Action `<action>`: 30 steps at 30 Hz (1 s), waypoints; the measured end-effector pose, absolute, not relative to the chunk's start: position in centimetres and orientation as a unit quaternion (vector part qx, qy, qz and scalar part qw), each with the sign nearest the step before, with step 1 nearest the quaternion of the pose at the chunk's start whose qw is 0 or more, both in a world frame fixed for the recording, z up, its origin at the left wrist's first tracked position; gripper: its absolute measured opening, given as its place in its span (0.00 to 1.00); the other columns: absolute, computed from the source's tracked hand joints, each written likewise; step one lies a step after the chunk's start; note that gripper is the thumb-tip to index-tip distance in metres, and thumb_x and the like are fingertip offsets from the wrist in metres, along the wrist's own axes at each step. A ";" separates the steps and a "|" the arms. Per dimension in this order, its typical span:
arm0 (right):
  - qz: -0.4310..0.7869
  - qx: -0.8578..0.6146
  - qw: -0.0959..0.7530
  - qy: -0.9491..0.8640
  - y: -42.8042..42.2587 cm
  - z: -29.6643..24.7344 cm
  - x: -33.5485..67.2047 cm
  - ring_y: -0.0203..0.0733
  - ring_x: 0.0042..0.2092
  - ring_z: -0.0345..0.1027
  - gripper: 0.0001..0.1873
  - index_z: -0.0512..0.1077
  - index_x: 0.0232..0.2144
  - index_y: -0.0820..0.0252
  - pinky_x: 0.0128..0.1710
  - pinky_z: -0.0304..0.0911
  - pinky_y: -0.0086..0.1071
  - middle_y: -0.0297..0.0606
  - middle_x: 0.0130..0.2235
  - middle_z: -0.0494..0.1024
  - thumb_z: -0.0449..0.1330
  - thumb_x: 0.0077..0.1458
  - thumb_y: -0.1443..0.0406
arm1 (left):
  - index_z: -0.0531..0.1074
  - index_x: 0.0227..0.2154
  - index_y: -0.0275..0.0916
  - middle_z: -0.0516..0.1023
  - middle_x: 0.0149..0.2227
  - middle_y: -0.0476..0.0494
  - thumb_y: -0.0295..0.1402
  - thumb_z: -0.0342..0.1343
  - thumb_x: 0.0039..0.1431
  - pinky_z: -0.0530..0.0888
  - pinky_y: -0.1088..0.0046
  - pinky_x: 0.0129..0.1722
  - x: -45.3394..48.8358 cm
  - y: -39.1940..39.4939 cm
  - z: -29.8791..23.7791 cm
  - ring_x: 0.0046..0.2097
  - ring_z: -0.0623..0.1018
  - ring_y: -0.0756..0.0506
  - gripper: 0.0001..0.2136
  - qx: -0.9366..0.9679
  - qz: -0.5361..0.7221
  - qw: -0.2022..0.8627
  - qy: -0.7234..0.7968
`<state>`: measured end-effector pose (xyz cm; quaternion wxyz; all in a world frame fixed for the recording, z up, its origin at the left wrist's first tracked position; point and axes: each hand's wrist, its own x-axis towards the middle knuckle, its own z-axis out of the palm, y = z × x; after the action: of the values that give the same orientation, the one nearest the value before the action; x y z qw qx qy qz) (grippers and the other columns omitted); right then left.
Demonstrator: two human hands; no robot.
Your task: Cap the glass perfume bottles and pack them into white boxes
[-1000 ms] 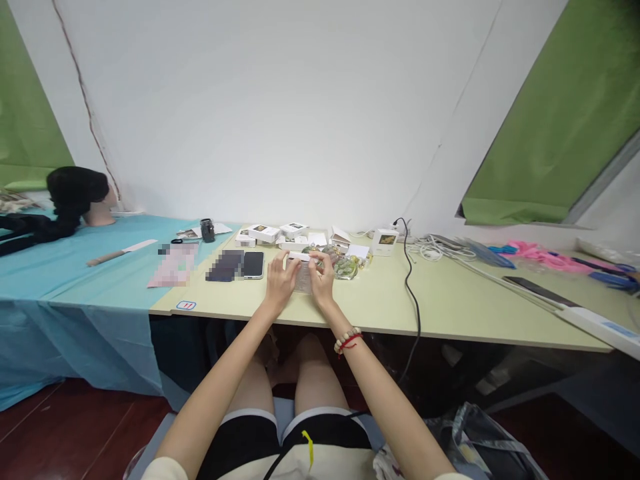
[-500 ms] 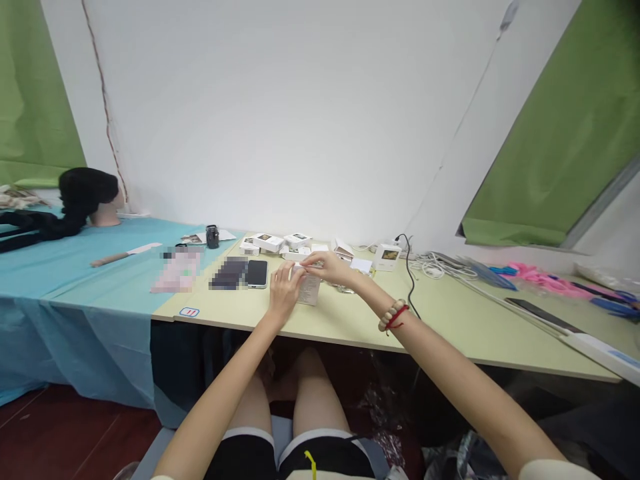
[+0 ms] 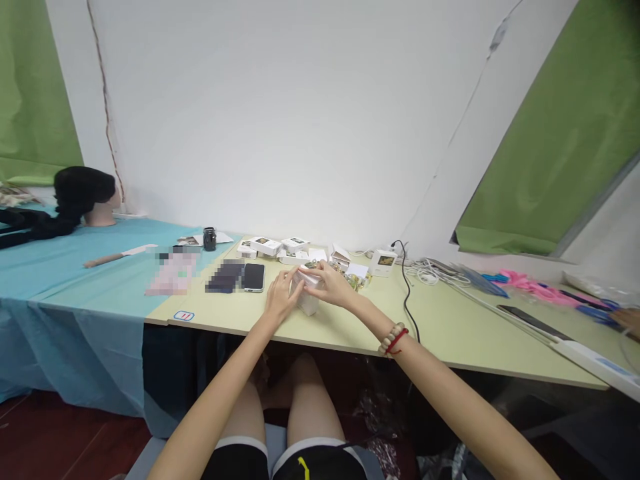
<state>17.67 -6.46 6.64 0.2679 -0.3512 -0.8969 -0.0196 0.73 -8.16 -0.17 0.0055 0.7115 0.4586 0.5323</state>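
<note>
The left fingers point(image 3: 293, 285) and the right fingers point(image 3: 319, 279) curl around a white box point(image 3: 309, 303). The left hand point(image 3: 280, 298) grips one side and the right hand point(image 3: 334, 287) grips the top and the other side. The box is between the hands, low on the desk point(image 3: 450, 333), near its front edge. I cannot tell if it touches the desk. A bracelet point(image 3: 393, 338) is on the right wrist. A phone point(image 3: 254, 276) lies just left of the hands. More small boxes point(image 3: 266, 245) sit behind, near the wall. A black cable point(image 3: 407, 293) runs on the right. Far left, a knife point(image 3: 117, 255) lies on a blue cloth point(image 3: 60, 280).
</note>
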 end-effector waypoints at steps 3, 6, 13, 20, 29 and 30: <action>-0.014 -0.340 0.212 -0.916 -6.7 7.9 18.2 0.42 0.35 0.65 0.35 0.63 0.54 0.49 0.35 0.66 0.39 0.41 0.39 0.65 0.63 0.43 0.52 | 0.54 0.58 0.45 0.70 0.48 0.42 0.44 0.42 0.60 0.68 0.67 0.44 0.6 -8.4 -0.1 0.48 0.71 0.44 0.24 0.729 0.517 0.091 0.440; 0.031 -0.301 0.234 -0.924 -6.4 7.8 18.6 0.47 0.46 0.65 0.46 0.60 0.56 0.49 0.43 0.65 0.41 0.45 0.51 0.63 0.69 0.33 0.53 | 0.51 0.59 0.43 0.72 0.46 0.41 0.45 0.36 0.62 0.68 0.65 0.44 0.6 -8.3 -0.4 0.46 0.73 0.43 0.25 0.715 0.514 0.157 0.447; 0.179 -0.271 0.386 -0.863 -6.3 3.7 17.3 0.47 0.55 0.60 0.49 0.49 0.60 0.48 0.47 0.65 0.40 0.44 0.59 0.58 0.68 0.38 0.58 | 0.53 0.57 0.41 0.70 0.44 0.37 0.45 0.33 0.62 0.69 0.64 0.42 0.4 -7.1 -1.9 0.43 0.73 0.44 0.23 0.627 0.590 0.191 0.470; 0.267 -0.298 0.427 -0.811 -5.0 4.9 19.2 0.46 0.41 0.68 0.47 0.50 0.58 0.52 0.38 0.69 0.40 0.43 0.47 0.68 0.67 0.38 0.55 | 0.56 0.49 0.40 0.67 0.38 0.42 0.47 0.31 0.62 0.69 0.74 0.27 -0.1 -6.9 -1.7 0.32 0.70 0.50 0.21 0.558 0.628 0.253 0.480; 0.029 -0.567 0.649 -0.507 4.0 10.9 31.3 0.56 0.52 0.54 0.44 0.53 0.56 0.59 0.44 0.62 0.47 0.53 0.49 0.58 0.64 0.38 0.54 | 0.60 0.39 0.41 0.65 0.34 0.47 0.45 0.34 0.62 0.67 0.74 0.29 0.9 -8.0 -0.8 0.31 0.67 0.50 0.16 0.628 0.563 0.292 0.451; -0.001 -0.601 0.642 -0.475 4.6 10.6 32.8 0.57 0.54 0.50 0.43 0.54 0.55 0.61 0.47 0.58 0.48 0.55 0.51 0.56 0.64 0.38 0.54 | 0.60 0.39 0.41 0.65 0.35 0.46 0.45 0.34 0.62 0.67 0.73 0.31 0.9 -8.3 -0.6 0.32 0.68 0.49 0.15 0.648 0.543 0.292 0.447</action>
<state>32.81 4.56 10.60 0.6424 -0.6012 -0.4753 -0.0011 0.93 -8.34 -0.59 0.2919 0.6477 0.4472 0.5434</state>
